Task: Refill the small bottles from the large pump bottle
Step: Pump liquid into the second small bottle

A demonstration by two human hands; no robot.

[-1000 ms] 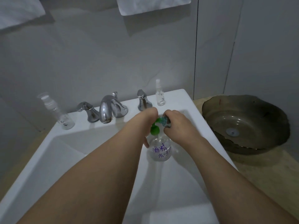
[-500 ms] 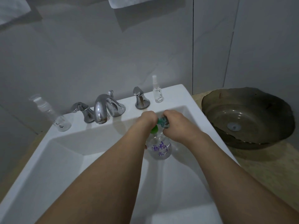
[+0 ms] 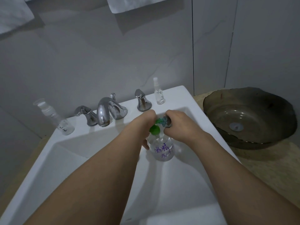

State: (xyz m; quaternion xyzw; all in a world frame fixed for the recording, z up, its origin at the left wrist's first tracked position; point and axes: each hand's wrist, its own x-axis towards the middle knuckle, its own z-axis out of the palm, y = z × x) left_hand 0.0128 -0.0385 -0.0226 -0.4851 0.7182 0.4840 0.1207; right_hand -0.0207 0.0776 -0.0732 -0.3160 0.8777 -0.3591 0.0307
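We keep the large pump bottle [image 3: 163,149] upright inside the white sink [image 3: 90,153], in front of the faucet [image 3: 103,112], likely so drips land in the basin. Our left hand [image 3: 146,120] curls round its neck by the green pump head [image 3: 155,129]; our right hand [image 3: 180,125] pinches a small bottle [image 3: 167,121] at the nozzle to catch the liquid. Two more small bottles wait on the rim, one left of the faucet [image 3: 62,124], one right [image 3: 159,93].

White sink [image 3: 177,95] set in beige bench [image 3: 267,168]; on its back ledge, chrome faucet [image 3: 105,111], capped bottle [image 3: 55,118] at ten o'clock, spray bottle [image 3: 159,92] at one; dark basin [image 3: 246,117] at three
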